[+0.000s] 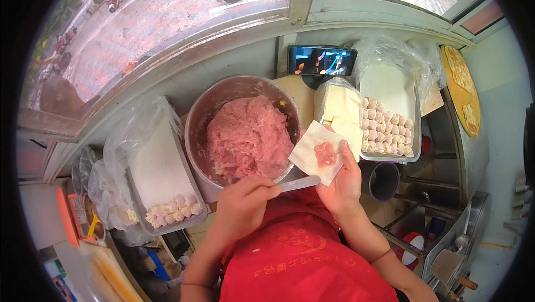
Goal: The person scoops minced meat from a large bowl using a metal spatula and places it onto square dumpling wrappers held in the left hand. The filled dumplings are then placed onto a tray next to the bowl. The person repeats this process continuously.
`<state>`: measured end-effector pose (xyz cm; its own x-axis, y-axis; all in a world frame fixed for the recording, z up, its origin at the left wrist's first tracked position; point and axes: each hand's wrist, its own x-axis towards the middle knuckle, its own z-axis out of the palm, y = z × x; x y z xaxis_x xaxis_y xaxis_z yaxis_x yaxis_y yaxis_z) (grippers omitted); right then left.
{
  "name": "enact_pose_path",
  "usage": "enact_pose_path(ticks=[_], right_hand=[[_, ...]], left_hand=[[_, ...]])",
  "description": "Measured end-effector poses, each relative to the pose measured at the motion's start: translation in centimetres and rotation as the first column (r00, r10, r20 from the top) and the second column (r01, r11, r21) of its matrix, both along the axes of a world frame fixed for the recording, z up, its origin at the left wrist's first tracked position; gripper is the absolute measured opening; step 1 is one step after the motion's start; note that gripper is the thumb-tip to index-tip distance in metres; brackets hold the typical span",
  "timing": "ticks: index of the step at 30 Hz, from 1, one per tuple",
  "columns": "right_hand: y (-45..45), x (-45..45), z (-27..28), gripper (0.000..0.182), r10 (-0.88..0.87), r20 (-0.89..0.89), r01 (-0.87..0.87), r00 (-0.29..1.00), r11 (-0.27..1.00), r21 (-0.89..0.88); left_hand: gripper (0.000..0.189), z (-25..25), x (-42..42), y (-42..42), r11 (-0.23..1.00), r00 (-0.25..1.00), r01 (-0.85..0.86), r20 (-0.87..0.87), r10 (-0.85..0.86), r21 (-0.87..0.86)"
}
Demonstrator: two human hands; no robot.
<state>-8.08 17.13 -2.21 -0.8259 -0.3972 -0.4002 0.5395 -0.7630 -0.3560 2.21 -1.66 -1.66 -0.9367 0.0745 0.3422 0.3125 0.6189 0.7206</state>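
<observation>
My left hand [243,202] grips a flat spreading blade [299,183], its tip beside the lower edge of a square dough wrapper [307,150]. That wrapper lies on my right hand [346,181], with the thumb on its right edge. A smear of pink minced filling [325,154] sits at its middle. A large metal bowl [191,131] in front of me holds a mound of pink minced meat [248,136]. Right behind the held wrapper, a stack of pale square wrappers [340,103] stands in clear plastic.
Filled dumplings [386,128] sit in rows on the right tray [413,151]; more dumplings [173,212] occupy the left tray's [200,221] near end. A phone [322,60] stands behind the wrappers. Flatbreads [459,72] lie on a round board at far right, above a dark bucket [383,181].
</observation>
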Motion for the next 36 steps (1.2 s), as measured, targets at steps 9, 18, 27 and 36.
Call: enact_pose_path(ticks=[9,18,27,36], right_hand=[[0.3,1.2,-0.4,0.053,0.090,0.031,-0.087,0.995,0.991,-0.101],[1.6,0.6,-3.2,0.040,0.204,-0.048,-0.206,0.978,0.894,-0.397],[0.7,1.3,0.0,0.024,0.302,0.023,-0.291,0.953,0.935,-0.204],[-0.1,1.4,0.6,0.013,0.134,0.115,-0.134,0.984,0.991,-0.009]], left_hand=[[0.012,-0.8,-0.3,0.2,0.846,0.896,-0.433,0.251,0.366,0.312],[0.014,1.1,-0.7,0.4,0.998,0.999,0.039,0.011,-0.040,0.054],[0.015,1.3,-1.0,0.8,0.955,0.956,-0.196,-0.260,0.136,-0.222],[0.017,0.9,-0.8,1.5,0.958,0.953,-0.237,-0.233,0.195,-0.165]])
